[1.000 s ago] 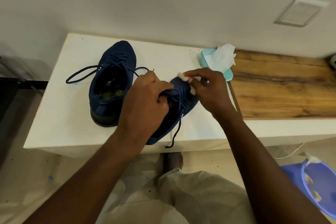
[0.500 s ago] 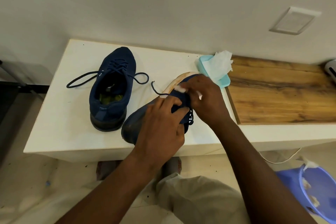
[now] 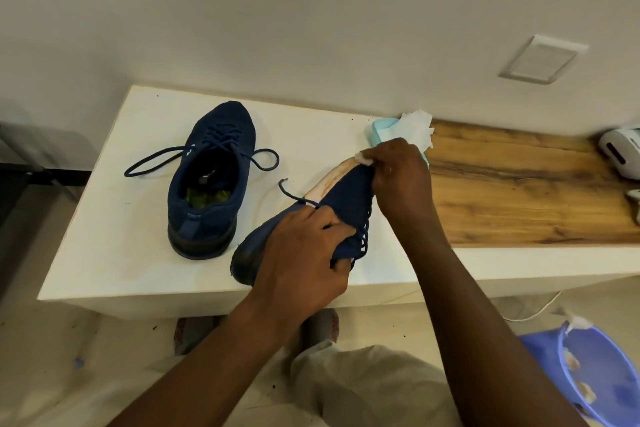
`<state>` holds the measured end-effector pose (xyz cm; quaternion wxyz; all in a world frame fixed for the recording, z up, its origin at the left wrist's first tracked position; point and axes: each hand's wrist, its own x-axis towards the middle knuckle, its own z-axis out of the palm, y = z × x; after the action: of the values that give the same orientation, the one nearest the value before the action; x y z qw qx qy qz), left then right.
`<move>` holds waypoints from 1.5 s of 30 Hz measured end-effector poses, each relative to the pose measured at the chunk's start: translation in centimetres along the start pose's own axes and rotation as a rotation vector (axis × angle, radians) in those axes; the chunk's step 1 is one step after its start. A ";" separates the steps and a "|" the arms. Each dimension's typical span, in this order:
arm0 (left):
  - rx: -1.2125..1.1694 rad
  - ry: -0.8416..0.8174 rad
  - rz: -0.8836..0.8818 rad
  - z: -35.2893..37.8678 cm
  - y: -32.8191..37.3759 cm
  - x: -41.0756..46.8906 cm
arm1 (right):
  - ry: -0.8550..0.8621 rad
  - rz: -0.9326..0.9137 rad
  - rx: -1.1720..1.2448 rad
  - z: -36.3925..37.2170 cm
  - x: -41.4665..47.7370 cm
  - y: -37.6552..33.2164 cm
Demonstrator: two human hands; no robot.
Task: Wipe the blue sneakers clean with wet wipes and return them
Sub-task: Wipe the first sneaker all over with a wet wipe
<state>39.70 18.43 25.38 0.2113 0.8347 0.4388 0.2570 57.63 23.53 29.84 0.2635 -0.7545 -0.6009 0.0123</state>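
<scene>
One blue sneaker (image 3: 211,180) stands upright on the white table (image 3: 114,229), heel toward me, laces trailing left and right. A second blue sneaker (image 3: 343,198) lies tipped on its side, its pale stained sole facing left. My left hand (image 3: 304,253) grips its upper near the laces and heel. My right hand (image 3: 398,177) holds a small crumpled wet wipe (image 3: 363,159) against the toe end of the sole. Behind that hand sits a teal wipes pack (image 3: 382,128) with a white wipe (image 3: 415,128) sticking out.
A wooden board (image 3: 519,191) covers the table's right part, with a white device (image 3: 621,151) at its far right. A purple bin (image 3: 602,378) holding used wipes stands on the floor at lower right. The wall runs close behind the table.
The held sneaker has been turned onto its side so the sole shows. My left hand slid down toward the heel, and my right hand with the wipe moved up to the toe.
</scene>
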 end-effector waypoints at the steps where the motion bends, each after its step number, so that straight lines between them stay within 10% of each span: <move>1: 0.001 -0.012 0.003 0.0 0.1 0.0 | 0.011 0.089 0.022 0.2 0.5 0.0; 8: 0.099 0.023 -0.106 -0.7 0.4 0.4 | -0.286 -0.292 -0.098 0.9 -1.9 -3.2; 14: 0.156 0.012 -0.121 -0.7 0.2 -0.1 | -0.005 0.111 -0.017 0.3 0.7 -0.7; 20: 0.241 0.066 -0.157 -0.4 0.1 0.4 | -0.361 -0.418 -0.020 0.1 -3.1 -4.0; 26: 0.180 0.062 -0.104 -0.5 -0.4 -0.1 | -0.035 0.033 -0.103 -0.5 0.5 -0.2; 32: 0.188 0.100 -0.073 -0.9 -1.2 0.2 | -0.380 -0.468 -0.050 0.6 -3.4 -3.7; 38: 0.170 0.079 -0.064 -0.7 -0.9 -0.2 | -0.028 -0.042 -0.106 0.6 0.4 -1.1; 42: 0.190 0.096 -0.085 -0.6 -1.0 0.1 | -0.285 -0.473 -0.071 1.1 -2.8 -4.3; 45: 0.192 0.074 -0.068 -0.8 -0.8 0.0 | -0.337 -0.395 0.020 0.3 -1.6 -3.6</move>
<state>38.71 18.91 25.50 0.1226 0.8255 0.4972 0.2373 53.86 22.67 30.54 0.1644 -0.6072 -0.7718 0.0922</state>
